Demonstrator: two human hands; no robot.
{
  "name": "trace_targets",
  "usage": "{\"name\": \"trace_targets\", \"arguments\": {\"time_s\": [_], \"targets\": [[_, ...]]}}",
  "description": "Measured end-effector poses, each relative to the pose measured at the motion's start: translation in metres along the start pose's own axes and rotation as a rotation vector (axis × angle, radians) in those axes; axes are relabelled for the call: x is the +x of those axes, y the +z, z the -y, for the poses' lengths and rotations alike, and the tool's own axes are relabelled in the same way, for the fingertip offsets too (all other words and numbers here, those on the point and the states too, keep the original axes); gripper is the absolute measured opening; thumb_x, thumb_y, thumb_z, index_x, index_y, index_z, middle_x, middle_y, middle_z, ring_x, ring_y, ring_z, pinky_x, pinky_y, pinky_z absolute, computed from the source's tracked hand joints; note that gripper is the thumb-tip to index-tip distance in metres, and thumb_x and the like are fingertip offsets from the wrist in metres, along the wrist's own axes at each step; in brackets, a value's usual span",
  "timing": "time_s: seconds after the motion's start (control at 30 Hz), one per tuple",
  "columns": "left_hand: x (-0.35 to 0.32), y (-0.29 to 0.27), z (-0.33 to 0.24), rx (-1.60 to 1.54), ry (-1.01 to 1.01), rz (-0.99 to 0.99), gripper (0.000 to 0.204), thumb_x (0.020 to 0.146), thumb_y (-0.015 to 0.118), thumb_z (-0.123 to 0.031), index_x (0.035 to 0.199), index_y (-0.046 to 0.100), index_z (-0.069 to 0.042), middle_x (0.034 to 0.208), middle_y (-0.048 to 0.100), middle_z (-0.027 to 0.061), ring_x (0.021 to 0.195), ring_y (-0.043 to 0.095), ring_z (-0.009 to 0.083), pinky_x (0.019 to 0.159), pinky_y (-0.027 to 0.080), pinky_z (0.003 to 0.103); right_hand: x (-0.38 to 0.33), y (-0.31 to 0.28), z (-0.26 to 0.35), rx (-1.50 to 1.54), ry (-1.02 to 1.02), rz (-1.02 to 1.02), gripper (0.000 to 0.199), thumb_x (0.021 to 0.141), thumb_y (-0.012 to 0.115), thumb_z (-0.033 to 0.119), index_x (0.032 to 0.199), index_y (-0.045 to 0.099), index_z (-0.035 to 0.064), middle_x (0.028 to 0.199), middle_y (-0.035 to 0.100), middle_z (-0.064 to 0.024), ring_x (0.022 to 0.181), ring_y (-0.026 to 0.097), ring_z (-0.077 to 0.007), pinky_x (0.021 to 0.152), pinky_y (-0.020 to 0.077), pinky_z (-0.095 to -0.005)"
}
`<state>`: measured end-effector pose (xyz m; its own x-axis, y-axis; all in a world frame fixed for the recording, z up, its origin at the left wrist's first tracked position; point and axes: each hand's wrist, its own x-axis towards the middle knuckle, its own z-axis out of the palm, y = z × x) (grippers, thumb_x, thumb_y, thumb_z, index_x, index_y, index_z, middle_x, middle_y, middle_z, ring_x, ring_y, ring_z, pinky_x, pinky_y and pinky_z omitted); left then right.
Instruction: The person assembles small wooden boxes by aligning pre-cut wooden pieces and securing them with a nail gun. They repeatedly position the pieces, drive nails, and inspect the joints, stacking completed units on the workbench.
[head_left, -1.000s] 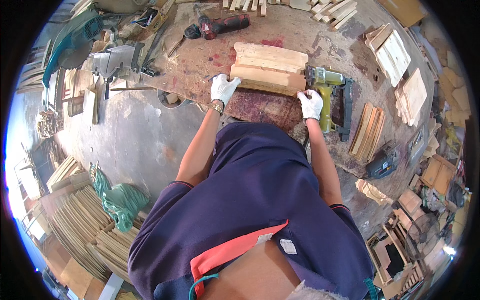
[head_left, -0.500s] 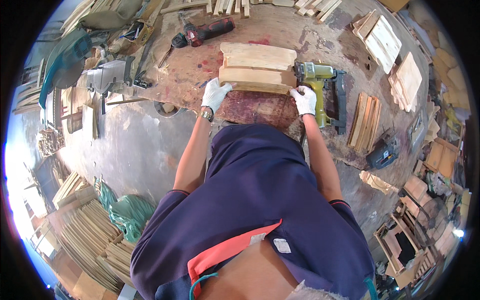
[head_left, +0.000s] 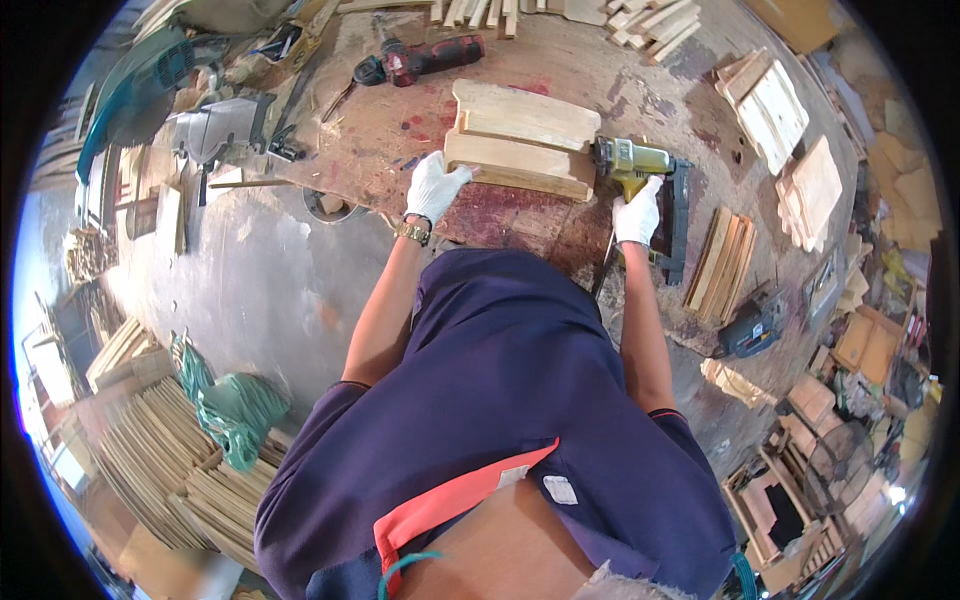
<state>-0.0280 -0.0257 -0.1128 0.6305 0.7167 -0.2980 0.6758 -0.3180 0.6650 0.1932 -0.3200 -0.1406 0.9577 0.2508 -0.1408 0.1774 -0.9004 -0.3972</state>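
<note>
On the worktable lies a pale wooden panel (head_left: 522, 140), built of boards with a narrow strip standing along its near edge. My left hand (head_left: 436, 188), in a white glove, grips the panel's near left corner, thumb on the wood. A yellow-green nail gun (head_left: 630, 157) with a dark magazine rests at the panel's right end, its round head close to the wood. Wrapped round the nail gun's handle is my gloved right hand (head_left: 637, 213), which hides most of that handle.
Beyond the panel lies a red and black angle grinder (head_left: 430, 60). To the right are a bundle of wooden strips (head_left: 722, 262), a dark power tool (head_left: 752, 325) and stacked boards (head_left: 808, 195). A mitre saw (head_left: 215, 128) stands at left, above a green bag (head_left: 240, 415).
My right hand has left the panel's near right corner and closed round the nail gun's handle. The panel now sits slightly tilted, its right end nearer me. My left hand stays on its corner.
</note>
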Motion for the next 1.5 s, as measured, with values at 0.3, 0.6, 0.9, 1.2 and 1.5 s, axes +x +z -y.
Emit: {"name": "trace_targets", "arguments": {"time_s": [0.3, 0.6, 0.9, 1.2, 1.5], "targets": [[-0.014, -0.013, -0.022, -0.02, -0.054, -0.013, 0.049, 0.078, 0.08, -0.046, 0.092, 0.068, -0.001, 0.089, 0.072, 0.0212, 0.085, 0.07, 0.0358, 0.076, 0.053, 0.046, -0.007, -0.099, 0.005, 0.144, -0.216, 0.066, 0.05, 0.078, 0.082, 0.035, 0.11, 0.069, -0.0013, 0.078, 0.072, -0.0187, 0.07, 0.072, -0.028, 0.066, 0.0544, -0.0398], [-0.012, -0.013, -0.026, 0.019, -0.043, -0.004, 0.05, 0.079, 0.079, -0.046, 0.093, 0.069, 0.0, 0.088, 0.072, 0.0221, 0.085, 0.071, 0.0368, 0.075, 0.053, 0.046, -0.062, -0.134, 0.015, 0.741, 0.1, 0.591, 0.022, 0.084, 0.079, 0.016, 0.1, 0.075, 0.002, 0.08, 0.072, -0.0039, 0.053, 0.059, -0.0119, 0.049, 0.0454, -0.0279], [-0.011, -0.009, -0.02, 0.025, -0.001, -0.038, 0.048, 0.079, 0.079, -0.046, 0.089, 0.065, -0.001, 0.086, 0.07, 0.0216, 0.083, 0.07, 0.0375, 0.073, 0.052, 0.047, -0.067, -0.114, 0.018, 0.551, 0.083, 0.595, 0.026, 0.087, 0.077, 0.022, 0.102, 0.075, 0.0016, 0.075, 0.068, -0.0025, 0.051, 0.055, -0.0097, 0.048, 0.0422, -0.027], [-0.015, -0.011, -0.024, 0.006, -0.006, -0.04, 0.049, 0.08, 0.079, -0.047, 0.089, 0.063, -0.001, 0.088, 0.07, 0.0218, 0.085, 0.069, 0.0389, 0.073, 0.052, 0.047, -0.074, -0.113, 0.04, 0.603, 0.047, 0.599, 0.024, 0.089, 0.076, 0.023, 0.101, 0.078, 0.0014, 0.071, 0.07, -0.0027, 0.051, 0.057, -0.0097, 0.049, 0.0452, -0.0289], [-0.014, -0.007, -0.02, -0.016, 0.011, -0.051, 0.05, 0.08, 0.078, -0.048, 0.092, 0.062, -0.002, 0.089, 0.07, 0.0228, 0.086, 0.068, 0.0405, 0.074, 0.052, 0.048, -0.067, -0.106, 0.027, 0.473, 0.103, 0.622, 0.021, 0.086, 0.079, 0.02, 0.093, 0.076, 0.0006, 0.078, 0.073, -0.005, 0.048, 0.057, -0.0109, 0.048, 0.0458, -0.0294]]}}
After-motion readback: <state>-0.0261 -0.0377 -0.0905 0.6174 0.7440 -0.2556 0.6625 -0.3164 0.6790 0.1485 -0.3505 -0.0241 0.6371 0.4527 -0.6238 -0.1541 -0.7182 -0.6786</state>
